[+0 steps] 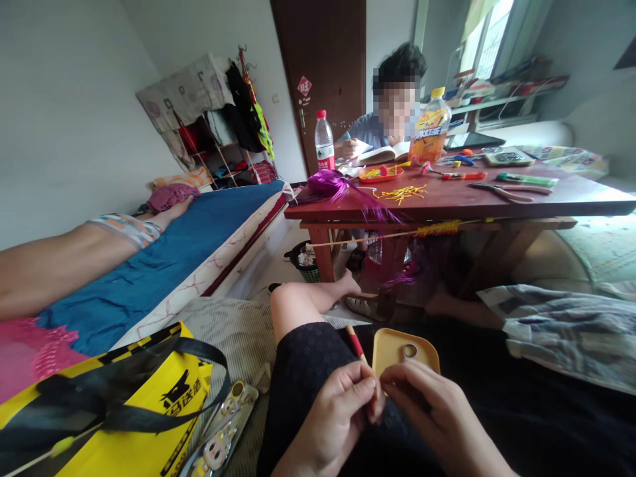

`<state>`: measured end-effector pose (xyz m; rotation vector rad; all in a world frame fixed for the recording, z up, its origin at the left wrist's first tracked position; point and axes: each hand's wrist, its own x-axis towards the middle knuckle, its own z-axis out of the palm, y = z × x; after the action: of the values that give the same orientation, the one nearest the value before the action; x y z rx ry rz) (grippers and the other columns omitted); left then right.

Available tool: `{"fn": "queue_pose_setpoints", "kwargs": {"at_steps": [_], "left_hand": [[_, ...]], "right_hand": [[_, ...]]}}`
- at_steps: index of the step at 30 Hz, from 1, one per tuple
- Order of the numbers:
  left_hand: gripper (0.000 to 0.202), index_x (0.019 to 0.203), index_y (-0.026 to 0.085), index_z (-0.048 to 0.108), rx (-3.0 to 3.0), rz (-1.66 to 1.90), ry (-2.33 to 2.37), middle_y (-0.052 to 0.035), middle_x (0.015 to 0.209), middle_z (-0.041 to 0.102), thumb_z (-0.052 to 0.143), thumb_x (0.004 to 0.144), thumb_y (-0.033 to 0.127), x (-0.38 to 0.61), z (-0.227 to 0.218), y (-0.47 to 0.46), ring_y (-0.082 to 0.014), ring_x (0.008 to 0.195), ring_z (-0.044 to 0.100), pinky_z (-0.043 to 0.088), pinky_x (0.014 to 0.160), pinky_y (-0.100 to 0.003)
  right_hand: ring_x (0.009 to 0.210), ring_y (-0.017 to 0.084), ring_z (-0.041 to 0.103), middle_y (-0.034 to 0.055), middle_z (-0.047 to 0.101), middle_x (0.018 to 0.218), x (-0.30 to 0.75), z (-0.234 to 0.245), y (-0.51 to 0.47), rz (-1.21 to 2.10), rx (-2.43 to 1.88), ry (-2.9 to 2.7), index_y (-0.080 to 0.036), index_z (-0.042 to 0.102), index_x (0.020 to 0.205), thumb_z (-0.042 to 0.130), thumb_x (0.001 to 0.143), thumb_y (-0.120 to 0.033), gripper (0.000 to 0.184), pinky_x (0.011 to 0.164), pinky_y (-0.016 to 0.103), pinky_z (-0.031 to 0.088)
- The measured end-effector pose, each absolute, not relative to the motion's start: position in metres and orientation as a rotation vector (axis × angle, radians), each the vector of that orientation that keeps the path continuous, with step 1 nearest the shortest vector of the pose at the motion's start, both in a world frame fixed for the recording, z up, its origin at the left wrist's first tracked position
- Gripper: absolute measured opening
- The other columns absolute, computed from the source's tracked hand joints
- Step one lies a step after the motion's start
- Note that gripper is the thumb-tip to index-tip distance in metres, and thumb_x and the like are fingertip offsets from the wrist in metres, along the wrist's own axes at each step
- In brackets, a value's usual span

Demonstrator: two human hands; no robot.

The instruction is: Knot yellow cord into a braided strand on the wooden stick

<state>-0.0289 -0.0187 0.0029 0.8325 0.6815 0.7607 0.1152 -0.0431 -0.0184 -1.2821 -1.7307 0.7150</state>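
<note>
My left hand (334,414) and my right hand (431,409) meet low in the view, above my lap. The left fingers pinch a thin wooden stick (358,346) with a red wrapped part, which points up and away. My right fingertips are pressed together at the same spot on the stick; anything else they hold is hidden. Just beyond the hands lies a small yellow tray (392,348) with a ring-shaped thing (410,350) on it. My bare knee (293,301) rises on the left.
A dark red table (571,195) ahead carries purple strands (330,183), yellow bits, pliers, two bottles and an orange dish. Another person sits behind it over a book. Someone lies on the blue bed (149,271) at left. A yellow bag (129,404) and scissors (223,424) lie nearby.
</note>
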Motion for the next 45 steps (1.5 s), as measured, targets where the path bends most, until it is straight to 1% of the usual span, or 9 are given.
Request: {"fn": "queue_pose_setpoints", "kwargs": {"at_steps": [4,7,11,17,27,35,38,42,45], "left_hand": [[0.026,0.065,0.013,0.049,0.872,0.781,0.772,0.0015,0.059,0.043,0.060,0.075,0.034,-0.029,0.003,-0.019,-0.0083,0.056,0.035,0.027,0.056,-0.020],[0.028,0.070,0.014,0.050,0.929,0.762,0.891,0.0034,0.059,0.039,0.060,0.074,0.039,-0.030,0.001,-0.019,-0.0077,0.055,0.030,0.024,0.054,-0.019],[0.033,0.072,0.014,0.050,1.015,0.724,0.955,0.0040,0.060,0.037,0.059,0.072,0.046,-0.033,-0.002,-0.018,-0.0082,0.055,0.028,0.023,0.054,-0.020],[0.030,0.071,0.014,0.050,1.094,0.719,0.945,0.0037,0.062,0.036,0.055,0.077,0.043,-0.033,-0.001,-0.018,-0.0091,0.058,0.028,0.023,0.055,-0.020],[0.027,0.072,0.014,0.048,1.132,0.725,0.947,0.0036,0.064,0.037,0.053,0.079,0.040,-0.031,0.000,-0.018,-0.0090,0.060,0.029,0.025,0.057,-0.019],[0.029,0.071,0.015,0.048,1.336,0.730,1.020,0.0030,0.066,0.041,0.048,0.082,0.041,-0.030,0.003,-0.019,-0.0104,0.065,0.036,0.031,0.062,-0.019],[0.032,0.070,0.015,0.049,1.445,0.727,1.089,0.0026,0.065,0.043,0.046,0.082,0.044,-0.030,0.003,-0.020,-0.0113,0.065,0.038,0.032,0.061,-0.020],[0.031,0.071,0.016,0.051,1.540,0.750,1.203,0.0027,0.063,0.045,0.042,0.085,0.042,-0.030,0.005,-0.021,-0.0113,0.063,0.040,0.032,0.059,-0.020],[0.031,0.068,0.016,0.050,1.630,0.757,1.271,0.0030,0.060,0.045,0.039,0.087,0.039,-0.030,0.004,-0.021,-0.0109,0.060,0.042,0.031,0.058,-0.020]], "right_hand": [[0.063,0.012,0.057,0.0007,0.058,0.070,0.117,-0.018,-0.047,0.551,-1.251,-1.698,-0.021,0.057,0.078,0.047,0.086,-0.023,0.013,0.058,0.020,0.045],[0.063,0.013,0.056,0.0014,0.057,0.070,0.117,-0.014,-0.051,0.377,-1.234,-1.687,-0.021,0.057,0.082,0.049,0.085,-0.021,0.009,0.059,0.021,0.046],[0.062,0.012,0.055,0.0013,0.057,0.068,0.115,-0.009,-0.054,0.242,-1.212,-1.746,-0.020,0.058,0.085,0.046,0.085,-0.016,0.012,0.061,0.023,0.046],[0.060,0.013,0.055,0.0019,0.057,0.065,0.114,-0.008,-0.049,0.052,-1.168,-1.845,-0.019,0.056,0.078,0.041,0.087,-0.014,0.018,0.058,0.023,0.045],[0.052,0.012,0.052,0.0005,0.051,0.056,0.109,0.001,-0.046,-0.049,-1.168,-1.814,-0.018,0.053,0.070,0.036,0.088,-0.013,0.025,0.051,0.022,0.041],[0.052,0.012,0.053,0.0005,0.052,0.054,0.106,-0.003,-0.047,-0.132,-1.187,-1.847,-0.017,0.054,0.067,0.036,0.088,-0.012,0.028,0.054,0.023,0.039],[0.052,0.012,0.054,0.0000,0.055,0.056,0.107,-0.004,-0.046,-0.121,-1.206,-1.863,-0.018,0.054,0.071,0.036,0.088,-0.013,0.025,0.057,0.025,0.041],[0.065,0.016,0.060,0.0016,0.061,0.070,0.117,-0.009,-0.045,-0.049,-1.245,-1.860,-0.018,0.052,0.092,0.041,0.087,-0.022,0.013,0.072,0.032,0.045],[0.071,0.016,0.060,0.0004,0.060,0.071,0.121,-0.011,-0.044,0.034,-1.255,-1.896,-0.020,0.051,0.087,0.044,0.086,-0.021,0.008,0.078,0.033,0.044]]}}
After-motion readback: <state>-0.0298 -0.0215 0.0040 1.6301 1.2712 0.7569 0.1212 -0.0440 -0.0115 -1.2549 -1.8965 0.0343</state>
